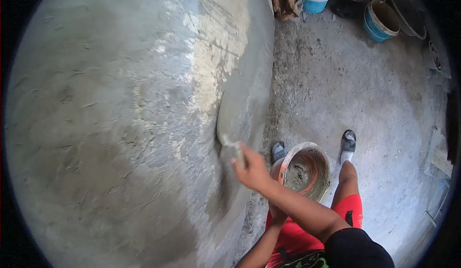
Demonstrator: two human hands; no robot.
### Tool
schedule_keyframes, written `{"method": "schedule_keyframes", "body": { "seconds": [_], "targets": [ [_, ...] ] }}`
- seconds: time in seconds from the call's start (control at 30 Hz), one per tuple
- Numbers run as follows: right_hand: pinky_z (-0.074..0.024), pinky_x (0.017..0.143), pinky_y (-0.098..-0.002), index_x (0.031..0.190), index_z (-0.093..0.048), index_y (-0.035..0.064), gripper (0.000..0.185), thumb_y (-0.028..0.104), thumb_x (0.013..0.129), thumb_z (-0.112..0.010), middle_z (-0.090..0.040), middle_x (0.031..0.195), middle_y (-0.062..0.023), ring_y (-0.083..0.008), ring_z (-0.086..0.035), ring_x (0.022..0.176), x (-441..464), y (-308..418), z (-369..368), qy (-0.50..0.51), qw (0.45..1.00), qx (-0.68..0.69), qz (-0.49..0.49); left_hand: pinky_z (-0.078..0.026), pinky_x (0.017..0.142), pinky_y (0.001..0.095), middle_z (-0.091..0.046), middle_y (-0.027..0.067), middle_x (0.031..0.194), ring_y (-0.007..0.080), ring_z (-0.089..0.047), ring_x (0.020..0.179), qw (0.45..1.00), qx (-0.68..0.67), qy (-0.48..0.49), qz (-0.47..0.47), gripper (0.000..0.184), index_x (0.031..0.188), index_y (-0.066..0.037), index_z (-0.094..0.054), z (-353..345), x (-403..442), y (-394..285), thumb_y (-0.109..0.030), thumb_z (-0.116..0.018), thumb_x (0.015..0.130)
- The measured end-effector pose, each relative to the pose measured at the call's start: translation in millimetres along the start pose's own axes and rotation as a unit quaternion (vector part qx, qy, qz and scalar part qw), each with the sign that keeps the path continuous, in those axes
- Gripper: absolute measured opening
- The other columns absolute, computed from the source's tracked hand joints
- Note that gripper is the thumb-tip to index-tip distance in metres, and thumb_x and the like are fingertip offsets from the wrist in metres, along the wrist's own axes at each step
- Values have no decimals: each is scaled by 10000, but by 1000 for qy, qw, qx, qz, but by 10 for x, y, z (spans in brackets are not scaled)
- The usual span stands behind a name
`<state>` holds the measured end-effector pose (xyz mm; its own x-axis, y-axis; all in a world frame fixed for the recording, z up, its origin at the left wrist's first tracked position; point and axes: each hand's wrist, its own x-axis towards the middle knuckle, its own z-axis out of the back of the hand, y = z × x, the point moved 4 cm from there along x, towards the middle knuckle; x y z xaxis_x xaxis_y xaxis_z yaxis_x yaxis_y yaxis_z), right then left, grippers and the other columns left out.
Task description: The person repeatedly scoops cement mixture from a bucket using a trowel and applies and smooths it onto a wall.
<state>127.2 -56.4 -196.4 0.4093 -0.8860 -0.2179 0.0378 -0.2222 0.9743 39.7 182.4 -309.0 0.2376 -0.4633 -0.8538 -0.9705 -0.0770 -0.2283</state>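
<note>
My right hand is closed round the handle of a trowel, whose blade is hard to make out against the wall. Wet grey plaster covers much of the wall, with a paler rough patch higher up. Below the right forearm, my left hand is at the near side of a round basin; its fingers are mostly hidden. Some grey mortar lies inside the basin.
Blue buckets and a crumpled brown bag stand at the top right on the concrete floor. My feet in dark sandals are on either side of the basin. Flat scraps lie at the right edge.
</note>
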Motion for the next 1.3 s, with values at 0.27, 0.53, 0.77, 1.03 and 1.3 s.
{"method": "schedule_keyframes", "body": {
  "seconds": [0.27,0.53,0.77,1.03,1.3],
  "targets": [
    [-514,911,-405,1357,-563,37,543,241,884,-734,-672,1148,-213,-298,-667,1014,-1556,1002,1032,199,966,-163,15,-472,543,305,-602,61,671,177,-596,573,858,466,-51,-209,107,873,-29,-606,-1241,-621,-220,-129,-605,833],
    [-537,799,-483,1061,-629,-21,303,199,864,-695,-687,942,-265,-424,-678,923,-1185,796,4470,-162,926,-293,-174,-424,585,311,-562,-7,726,131,-521,647,853,361,-62,-371,91,698,-36,-540,-1769,-1487,-552,-8,-603,638],
    [-555,805,-493,927,-671,-43,285,202,780,-664,-690,974,-314,-456,-682,954,-1689,433,6258,-68,812,-512,-270,-376,610,303,-466,-14,733,148,-464,674,804,227,-176,-520,199,685,-80,-471,-1771,-2622,-520,38,-597,587],
    [-499,527,-480,761,-653,18,249,252,811,-720,-678,786,-185,-301,-641,599,-2929,-1197,7967,101,732,-288,-610,-372,598,298,-482,20,721,155,-483,660,769,130,-318,-538,138,674,-52,-487,-1640,-3522,-326,46,-566,617],
    [-483,423,-487,885,-599,-38,225,182,914,-638,-617,735,-188,-326,-610,532,-3161,-699,7574,16,805,-259,-533,-336,465,294,-571,76,606,164,-476,493,784,176,-330,-495,212,632,-52,-537,-874,-3415,216,-36,-469,832]
  ]
}}
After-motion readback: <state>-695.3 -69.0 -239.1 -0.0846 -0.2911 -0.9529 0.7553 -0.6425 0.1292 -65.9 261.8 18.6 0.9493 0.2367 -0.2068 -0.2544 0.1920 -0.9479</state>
